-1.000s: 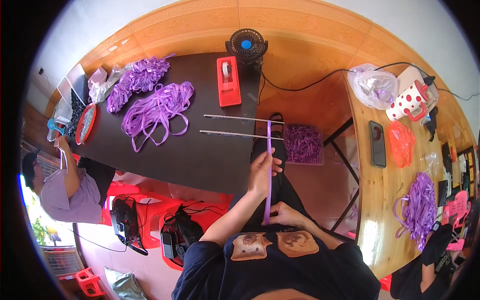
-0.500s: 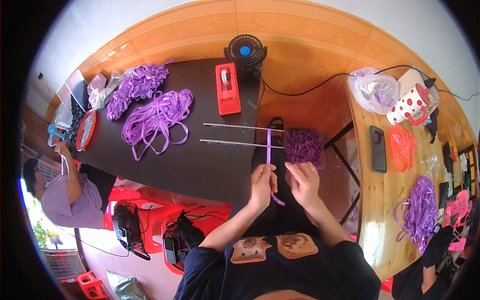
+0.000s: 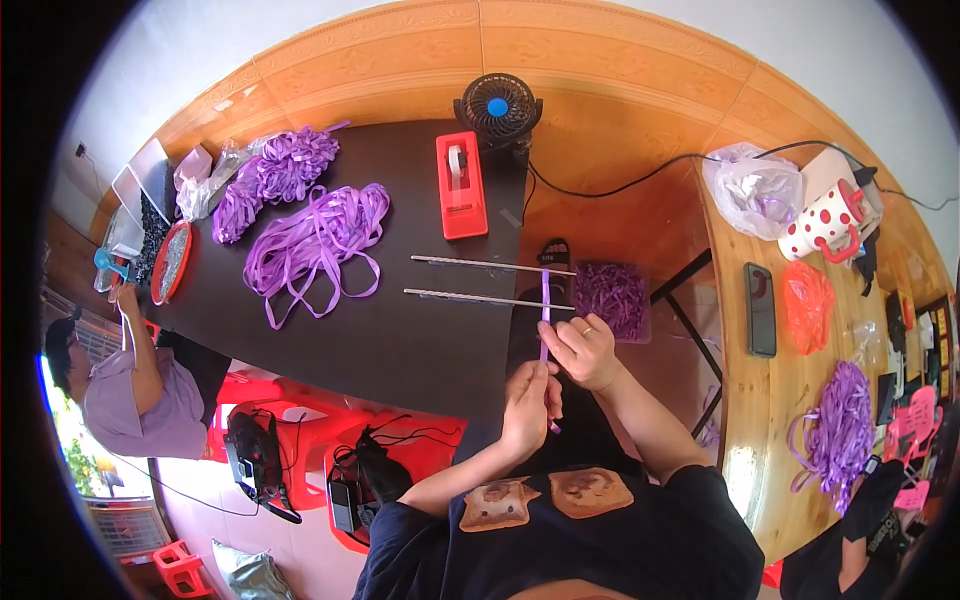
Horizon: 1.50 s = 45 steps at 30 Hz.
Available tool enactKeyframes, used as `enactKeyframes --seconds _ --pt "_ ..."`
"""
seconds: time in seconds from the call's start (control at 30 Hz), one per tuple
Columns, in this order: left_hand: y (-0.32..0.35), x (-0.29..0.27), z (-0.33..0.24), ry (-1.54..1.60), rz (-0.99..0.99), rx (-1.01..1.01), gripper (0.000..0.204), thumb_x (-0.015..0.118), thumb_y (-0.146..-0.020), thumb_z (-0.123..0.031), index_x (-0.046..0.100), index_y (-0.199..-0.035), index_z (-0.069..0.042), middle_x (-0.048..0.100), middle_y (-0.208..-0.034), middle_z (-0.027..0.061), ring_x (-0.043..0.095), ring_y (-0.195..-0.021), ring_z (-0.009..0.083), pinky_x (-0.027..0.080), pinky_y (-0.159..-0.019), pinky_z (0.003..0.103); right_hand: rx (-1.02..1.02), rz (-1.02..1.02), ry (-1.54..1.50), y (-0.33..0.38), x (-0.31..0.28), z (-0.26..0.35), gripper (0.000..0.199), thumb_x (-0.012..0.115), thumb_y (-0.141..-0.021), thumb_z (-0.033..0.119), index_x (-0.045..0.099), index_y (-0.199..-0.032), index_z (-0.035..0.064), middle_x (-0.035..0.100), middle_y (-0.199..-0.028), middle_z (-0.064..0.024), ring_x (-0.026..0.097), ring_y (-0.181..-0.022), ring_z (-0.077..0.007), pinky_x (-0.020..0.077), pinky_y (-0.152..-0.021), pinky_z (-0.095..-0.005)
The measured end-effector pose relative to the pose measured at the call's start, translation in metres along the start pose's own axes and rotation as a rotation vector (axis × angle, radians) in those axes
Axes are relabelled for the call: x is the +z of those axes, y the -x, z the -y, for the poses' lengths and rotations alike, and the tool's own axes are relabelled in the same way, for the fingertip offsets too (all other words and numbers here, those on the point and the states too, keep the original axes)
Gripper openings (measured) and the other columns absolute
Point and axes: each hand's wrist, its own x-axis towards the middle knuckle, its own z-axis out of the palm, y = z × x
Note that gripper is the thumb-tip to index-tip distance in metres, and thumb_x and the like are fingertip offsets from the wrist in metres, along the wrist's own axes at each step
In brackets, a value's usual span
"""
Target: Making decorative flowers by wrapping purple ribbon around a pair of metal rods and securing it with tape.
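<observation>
A purple ribbon strip (image 3: 545, 330) is held just off the near right corner of the dark table (image 3: 400, 340), stretched from the hands up across two thin rods (image 3: 490, 282) that jut over the table's right edge. Its lower end is pinched in the closed fingers of the left hand (image 3: 527, 400); just above, the strip is gripped by the right hand (image 3: 582, 350), fingers curled around it. For this step, the ribbon is probably best kept taut and flat, so that no twist is carried over the rods, and both rods should be left lying parallel. Beyond the hands, a clear box of purple pieces (image 3: 612, 298) is seen beside the rods. Farther along the table lie a loose ribbon heap (image 3: 315, 245), a red tape dispenser (image 3: 460, 185) and, at the far edge, a small black fan (image 3: 497, 108)
</observation>
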Motion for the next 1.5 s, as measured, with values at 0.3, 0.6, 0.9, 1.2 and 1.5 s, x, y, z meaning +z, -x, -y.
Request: enactKeyframes --seconds 0.3,0.6,0.9,1.2,1.5 --pt "0.037 -0.005 -0.028 -0.209 0.138 0.041 0.023 0.038 -0.101 -0.021 0.053 -0.096 -0.003 0.049 -0.059 0.0007 0.044 -0.044 0.0061 0.034 -0.041 0.019 -0.133 -0.072 0.013 -0.005 -0.012 0.017 0.031 0.069 -0.067 0.012 0.064 -0.094 -0.0009 0.051 -0.075 -0.0038 0.049 -0.058 -0.0145 0.0313 -0.049 -0.0285" --pt "0.070 -0.002 -0.115 -0.302 0.609 -0.152 0.033 0.034 -0.102 -0.021 0.052 -0.110 0.005 0.056 -0.065 0.0078 0.055 -0.057 0.0120 0.045 -0.052 0.023 0.126 -0.244 -0.306 -0.029 -0.034 0.030 0.029 0.075 -0.063 0.003 0.064 -0.090 0.0023 0.051 -0.063 -0.0037 0.052 -0.052 -0.0180 0.0365 -0.045 -0.0326" --pt "0.001 -0.016 -0.026 -0.304 0.480 -0.087 0.032 0.047 -0.098 -0.025 0.055 -0.119 -0.003 0.062 -0.085 0.0045 0.058 -0.067 0.0088 0.044 -0.063 0.021 0.910 -0.017 -1.085 -0.116 -0.038 -0.058 0.009 0.065 -0.083 0.003 0.065 -0.077 -0.0031 0.057 -0.063 0.0008 0.047 -0.055 -0.0042 0.0348 -0.048 -0.0190" --pt "-0.087 -0.002 0.018 -0.183 0.013 0.246 0.027 0.049 -0.097 -0.021 0.056 -0.118 -0.005 0.061 -0.095 0.0030 0.057 -0.075 0.0083 0.041 -0.067 0.020 1.179 -0.060 -1.372 -0.098 0.031 -0.113 0.010 0.063 -0.085 0.004 0.067 -0.076 0.0015 0.062 -0.065 0.0002 0.047 -0.050 -0.0025 0.0290 -0.042 -0.0182" --pt "-0.122 0.025 0.008 -0.257 -0.113 0.694 0.037 0.045 -0.095 -0.003 0.043 -0.131 0.000 0.052 -0.119 0.0051 0.047 -0.112 0.0144 0.036 -0.095 0.028 1.431 0.035 -1.368 -0.060 0.080 -0.118 0.008 0.064 -0.077 0.003 0.064 -0.069 0.0044 0.054 -0.057 -0.0009 0.045 -0.046 -0.0076 0.0315 -0.042 -0.0206"
